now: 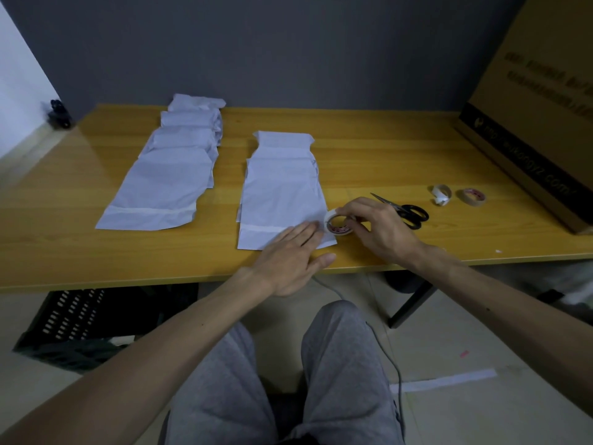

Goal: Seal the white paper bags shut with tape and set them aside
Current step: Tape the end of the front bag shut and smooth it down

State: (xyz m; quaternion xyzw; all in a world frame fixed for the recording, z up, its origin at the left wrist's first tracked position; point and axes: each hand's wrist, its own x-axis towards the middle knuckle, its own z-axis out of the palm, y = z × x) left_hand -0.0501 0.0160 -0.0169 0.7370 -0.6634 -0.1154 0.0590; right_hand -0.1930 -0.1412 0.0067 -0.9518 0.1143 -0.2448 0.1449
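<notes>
Your left hand (290, 252), lying flat and spread, is pinning the centre-frame white paper bag (282, 194); your right hand (373, 226) is gripping the tape roll (337, 223) at its edge, apparently to draw tape.

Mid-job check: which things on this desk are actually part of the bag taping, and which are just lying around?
In use:
white paper bag under the left hand
left hand, flat on it
white tape roll in the right hand
left row of white paper bags
black-handled scissors

Lying about:
near-empty tape core
brown tape roll
large cardboard box
</notes>
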